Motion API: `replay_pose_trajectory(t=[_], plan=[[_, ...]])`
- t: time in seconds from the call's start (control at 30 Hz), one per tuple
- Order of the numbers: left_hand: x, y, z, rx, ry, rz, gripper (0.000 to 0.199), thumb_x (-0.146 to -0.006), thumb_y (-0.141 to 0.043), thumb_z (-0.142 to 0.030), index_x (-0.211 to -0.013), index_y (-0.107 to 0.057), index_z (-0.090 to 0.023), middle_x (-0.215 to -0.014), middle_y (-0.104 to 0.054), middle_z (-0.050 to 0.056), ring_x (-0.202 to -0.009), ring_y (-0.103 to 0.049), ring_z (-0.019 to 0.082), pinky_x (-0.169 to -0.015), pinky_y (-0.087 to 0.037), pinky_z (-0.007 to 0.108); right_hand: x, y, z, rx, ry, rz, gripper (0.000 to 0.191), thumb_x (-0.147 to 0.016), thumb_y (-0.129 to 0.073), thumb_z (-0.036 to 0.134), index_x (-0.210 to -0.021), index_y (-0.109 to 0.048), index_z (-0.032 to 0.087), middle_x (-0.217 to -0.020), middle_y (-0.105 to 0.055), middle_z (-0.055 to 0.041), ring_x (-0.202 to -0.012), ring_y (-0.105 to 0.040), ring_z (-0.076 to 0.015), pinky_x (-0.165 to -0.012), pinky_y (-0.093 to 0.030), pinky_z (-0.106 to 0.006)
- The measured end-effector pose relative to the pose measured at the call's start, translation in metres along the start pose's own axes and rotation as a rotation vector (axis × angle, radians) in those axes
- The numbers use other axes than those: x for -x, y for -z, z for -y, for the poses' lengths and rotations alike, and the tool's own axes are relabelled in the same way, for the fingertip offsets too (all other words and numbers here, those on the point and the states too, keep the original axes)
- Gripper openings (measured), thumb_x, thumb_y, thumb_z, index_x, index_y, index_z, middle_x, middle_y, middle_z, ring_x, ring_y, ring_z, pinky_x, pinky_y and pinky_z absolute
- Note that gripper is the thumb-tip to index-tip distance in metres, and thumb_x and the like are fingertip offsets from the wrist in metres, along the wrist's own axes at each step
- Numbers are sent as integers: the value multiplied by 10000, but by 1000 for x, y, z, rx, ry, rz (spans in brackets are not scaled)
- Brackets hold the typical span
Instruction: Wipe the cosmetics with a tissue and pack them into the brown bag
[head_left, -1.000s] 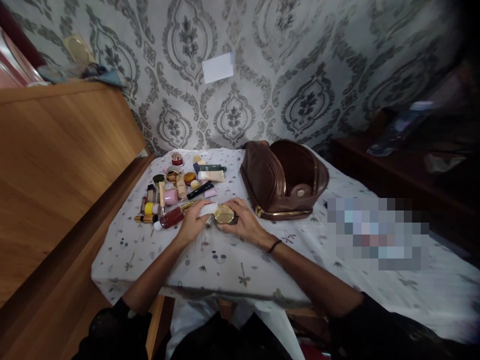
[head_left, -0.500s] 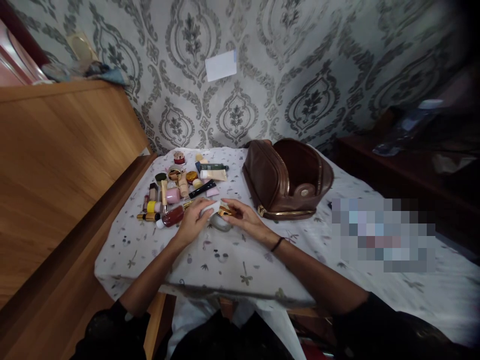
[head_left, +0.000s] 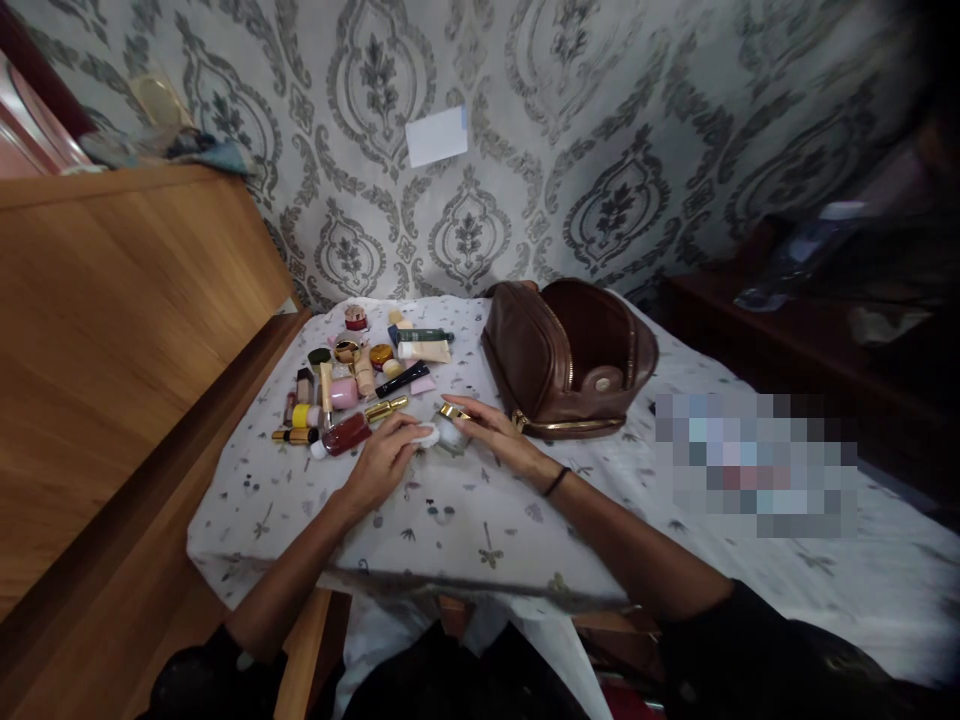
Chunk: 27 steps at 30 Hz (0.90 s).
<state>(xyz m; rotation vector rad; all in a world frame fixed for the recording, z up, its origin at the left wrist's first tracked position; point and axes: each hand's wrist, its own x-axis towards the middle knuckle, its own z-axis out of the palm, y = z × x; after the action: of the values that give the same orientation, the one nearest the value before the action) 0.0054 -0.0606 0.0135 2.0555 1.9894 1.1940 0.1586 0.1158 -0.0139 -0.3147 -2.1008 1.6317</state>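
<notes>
In front of me my left hand (head_left: 386,462) pinches a small round white pad (head_left: 427,436) at its fingertips. My right hand (head_left: 487,432) is closed around a shiny gold lid (head_left: 453,411), held with thumb and fingers. Between the hands, on the cloth, stands a pale glass jar (head_left: 451,440), partly covered by my right fingers. Just left of my left hand lie a bottle of red liquid (head_left: 346,436) with a white cap and a gold tube (head_left: 386,407).
Several cosmetics, among them a pink jar (head_left: 344,393), a black tube (head_left: 403,379) and a cream tube (head_left: 424,352), lie at the left on the patterned tablecloth (head_left: 427,550). A brown leather bag (head_left: 525,345) stands unzipped at the right. A wooden cabinet (head_left: 135,300) borders the left side.
My hands have drawn slightly apart. The white pad has moved down, away from the gold lid, and more of the gold tube shows beside my left hand.
</notes>
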Motion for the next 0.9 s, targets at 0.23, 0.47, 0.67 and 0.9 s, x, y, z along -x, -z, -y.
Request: replay_pose_trajectory(t=[0.23, 0.47, 0.67, 0.9], plan=[[-1, 5, -2, 9, 44, 22, 256, -927, -517, -154, -1120, -678, -203, -1039, -610, 75, -1006, -597, 207, -893, -499, 344, 0, 2, 3, -32, -48, 36, 542, -893, -567, 507, -1341, -596, 203, -1084, -673, -79, -993, -612, -230, -830, -536, -346], [-17, 2, -11, -22, -10, -3, 298, -929, -477, -131, -1136, -678, -206, -1046, -597, 74, -1012, -587, 209, -911, -495, 359, 1, 4, 7, -33, 3, 69, 517, -872, -601, 524, -1297, -628, 231, -1198, -648, -78, -1030, -601, -234, -820, -532, -335], [-18, -1, -18, -124, -124, -11, 320, -964, -438, -145, -1192, -652, -217, -1116, -571, 89, -1051, -562, 209, -917, -490, 363, -1, 3, 0, -49, 28, 64, 521, -840, -639, 526, -1248, -608, 204, -915, -617, -31, -790, -573, -162, -703, -493, -284], [-3, 3, -12, -194, -144, 20, 335, -951, -417, -104, -1147, -671, -200, -1108, -582, 96, -1035, -571, 209, -882, -507, 353, -5, 0, -10, -42, -35, 6, 525, -818, -640, 583, -1186, -579, 213, -826, -575, -2, -676, -541, -136, -616, -475, -265]])
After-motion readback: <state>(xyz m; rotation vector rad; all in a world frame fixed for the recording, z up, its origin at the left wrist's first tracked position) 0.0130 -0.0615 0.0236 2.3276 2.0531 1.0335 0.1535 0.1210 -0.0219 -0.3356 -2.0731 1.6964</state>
